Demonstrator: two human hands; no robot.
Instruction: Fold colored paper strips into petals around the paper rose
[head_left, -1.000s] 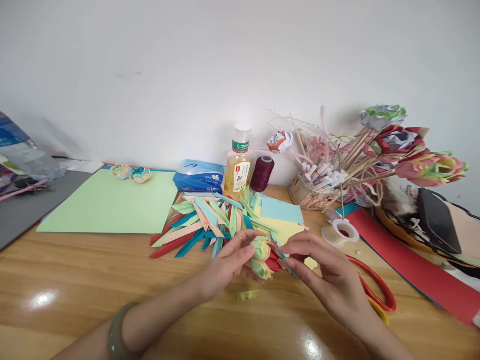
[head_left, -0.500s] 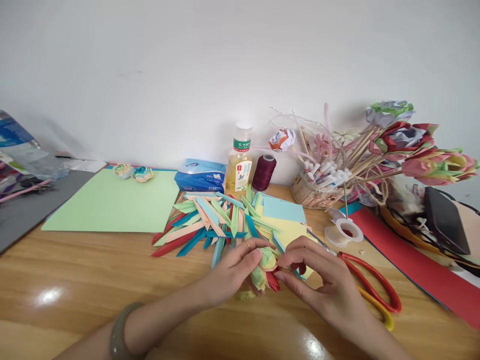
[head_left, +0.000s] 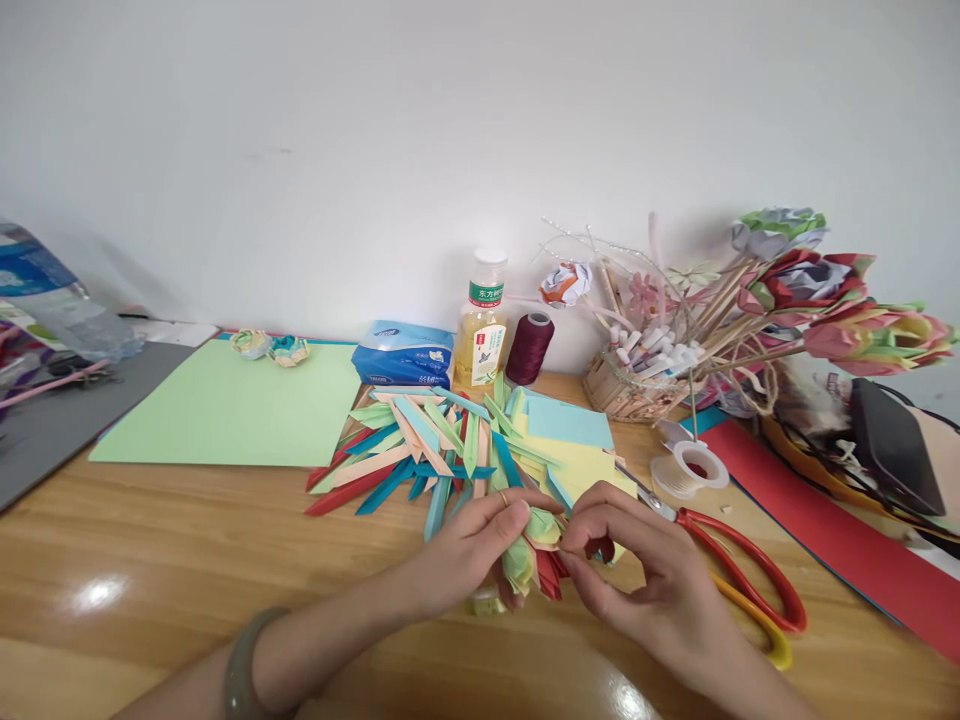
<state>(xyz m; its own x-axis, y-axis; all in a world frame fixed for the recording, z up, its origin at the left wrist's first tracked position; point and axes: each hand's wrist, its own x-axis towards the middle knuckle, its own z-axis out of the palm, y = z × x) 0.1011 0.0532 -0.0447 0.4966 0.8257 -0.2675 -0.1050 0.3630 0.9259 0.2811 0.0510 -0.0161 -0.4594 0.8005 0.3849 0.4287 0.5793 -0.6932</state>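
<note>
My left hand [head_left: 480, 545] is closed around a folded paper flower [head_left: 519, 565] with pale green, peach and red petals, held just above the table. My right hand [head_left: 637, 570] pinches at the flower's right side, thumb and forefinger pressed together at its edge; whether they grip a petal or something thin, I cannot make out. Behind my hands lies a heap of folded paper strips [head_left: 405, 450] in red, blue, green and peach. A small yellowish-green piece [head_left: 487, 603] shows below my left hand, partly hidden. Red and yellow-handled scissors [head_left: 750, 570] lie beside my right hand.
Green paper sheets [head_left: 225, 415] bear two small paper flowers. A tissue pack [head_left: 403, 355], drink bottle [head_left: 481, 330] and maroon thread spool [head_left: 529, 350] stand by the wall. Right are a basket [head_left: 622, 385] of markers and paper flowers, a white spool [head_left: 688, 470] and red paper [head_left: 810, 530].
The flower and both hands have shifted slightly to the right and downward in view. The right fingertips remain at the flower's right edge.
</note>
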